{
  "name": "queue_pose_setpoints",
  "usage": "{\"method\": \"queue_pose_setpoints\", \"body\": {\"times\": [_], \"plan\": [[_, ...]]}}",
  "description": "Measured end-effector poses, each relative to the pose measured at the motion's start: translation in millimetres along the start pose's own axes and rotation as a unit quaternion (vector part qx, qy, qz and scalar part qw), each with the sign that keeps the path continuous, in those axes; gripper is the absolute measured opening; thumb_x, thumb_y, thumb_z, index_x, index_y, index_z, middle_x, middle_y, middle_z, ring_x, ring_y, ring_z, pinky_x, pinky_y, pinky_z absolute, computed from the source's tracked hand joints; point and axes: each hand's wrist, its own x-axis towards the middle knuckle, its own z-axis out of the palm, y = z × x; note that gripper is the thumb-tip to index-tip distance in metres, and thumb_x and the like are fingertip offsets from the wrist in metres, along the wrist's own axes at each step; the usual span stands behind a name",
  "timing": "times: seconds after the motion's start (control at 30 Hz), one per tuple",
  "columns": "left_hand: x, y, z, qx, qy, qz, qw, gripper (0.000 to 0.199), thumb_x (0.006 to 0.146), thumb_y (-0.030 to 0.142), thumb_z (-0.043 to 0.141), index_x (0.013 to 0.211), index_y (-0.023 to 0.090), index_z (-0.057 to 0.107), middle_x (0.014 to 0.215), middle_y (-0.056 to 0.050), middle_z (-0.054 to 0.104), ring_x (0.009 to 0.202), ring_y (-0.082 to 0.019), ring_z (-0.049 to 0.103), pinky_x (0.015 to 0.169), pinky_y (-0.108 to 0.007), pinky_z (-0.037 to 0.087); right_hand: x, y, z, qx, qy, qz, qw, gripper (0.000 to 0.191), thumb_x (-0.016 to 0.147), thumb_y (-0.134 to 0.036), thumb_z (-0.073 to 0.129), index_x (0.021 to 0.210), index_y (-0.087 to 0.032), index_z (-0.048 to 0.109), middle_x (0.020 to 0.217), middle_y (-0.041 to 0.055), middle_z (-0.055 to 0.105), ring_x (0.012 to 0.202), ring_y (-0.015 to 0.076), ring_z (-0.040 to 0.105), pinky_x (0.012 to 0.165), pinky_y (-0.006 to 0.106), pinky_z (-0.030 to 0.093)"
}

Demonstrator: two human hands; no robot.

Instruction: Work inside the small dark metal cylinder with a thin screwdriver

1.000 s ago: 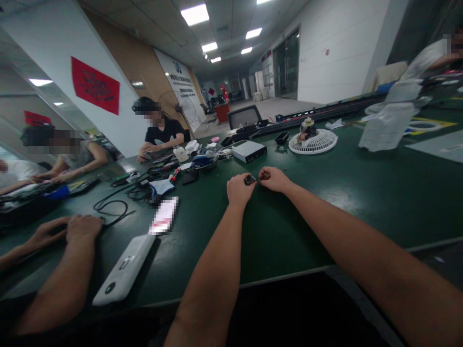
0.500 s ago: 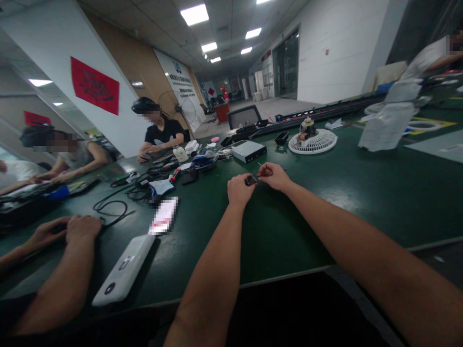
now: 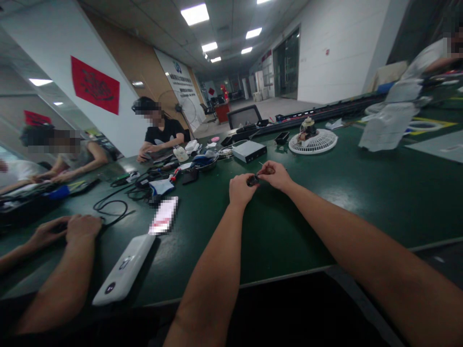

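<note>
Just above the green tabletop point(image 3: 275, 231), my left hand point(image 3: 241, 190) is closed around a small dark part point(image 3: 252, 180), whose kind I cannot make out. Close on its right, my right hand point(image 3: 275, 175) is pinched, its fingertips at the edge of the dark part. A thin pale tip point(image 3: 260, 163) sticks out by the right fingers; what it belongs to is hidden in the hand. Beyond both hands stands a silver box point(image 3: 249, 150) with a dark front.
A white fan grille with a motor point(image 3: 313, 140) and a small black tray point(image 3: 281, 138) lie farther back. To the left are a long white device point(image 3: 125, 270), a lit phone point(image 3: 164, 215), tangled black cables point(image 3: 115, 205) and a co-worker's hands point(image 3: 77, 229). Other people sit around the table.
My right hand has shifted slightly, its fingertips now closer to the dark part. The left hand has turned a little and moved slightly right, the dark part with it.
</note>
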Motion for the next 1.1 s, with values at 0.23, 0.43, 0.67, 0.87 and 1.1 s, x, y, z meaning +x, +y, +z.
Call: {"method": "queue_pose_setpoints", "body": {"times": [0.23,0.43,0.67,0.87,1.1], "plan": [[-0.6,0.6,-1.3,-0.008,0.002,0.012,1.000,0.037,0.080,0.036,0.081,0.115,0.027,0.076,0.109,-0.004,0.078,0.099,-0.024,0.067,0.088,-0.036,0.049,-1.6,-2.5,1.6,0.001,-0.020,-0.002,1.000,0.034,0.056,-0.018,0.082,0.079,-0.022,0.057,0.077,0.0007,0.074,0.074,0.0177,0.071,0.074,0.033,0.056],[-0.6,-3.6,0.7,-0.028,0.007,0.028,0.999,0.040,0.078,0.031,0.083,0.116,0.026,0.076,0.109,-0.002,0.078,0.099,-0.023,0.067,0.089,-0.036,0.049,-4.6,-5.5,-2.5,-0.065,-0.032,0.014,0.997,0.036,0.056,-0.023,0.084,0.079,-0.021,0.057,0.072,-0.0020,0.069,0.061,0.0131,0.061,0.061,0.028,0.049],[-0.4,-4.7,1.5,-0.053,0.004,0.040,0.998,0.038,0.080,0.025,0.080,0.118,0.026,0.075,0.115,-0.003,0.077,0.104,-0.022,0.067,0.094,-0.034,0.049,-4.8,0.6,-2.7,-0.208,-0.025,-0.028,0.977,0.024,0.068,-0.033,0.080,0.079,-0.021,0.061,0.068,-0.0031,0.062,0.060,0.0139,0.054,0.058,0.028,0.043],[-1.1,-1.7,3.4,-0.013,0.022,0.005,1.000,0.035,0.084,0.035,0.076,0.118,0.027,0.074,0.109,-0.005,0.076,0.099,-0.023,0.067,0.088,-0.034,0.050,-4.2,-4.9,0.2,-0.133,0.001,0.032,0.991,0.039,0.087,-0.057,0.063,0.091,-0.019,0.071,0.079,0.0063,0.072,0.065,0.0184,0.065,0.059,0.030,0.048],[-1.6,-3.5,2.0,0.015,0.044,-0.059,0.997,0.036,0.082,0.042,0.078,0.114,0.026,0.075,0.106,-0.006,0.076,0.099,-0.024,0.067,0.086,-0.034,0.050,-4.4,-24.4,-3.1,0.004,0.124,0.081,0.989,0.073,0.086,-0.082,0.047,0.064,-0.017,0.069,0.062,0.0121,0.068,0.055,0.0170,0.062,0.048,0.028,0.041]]}}
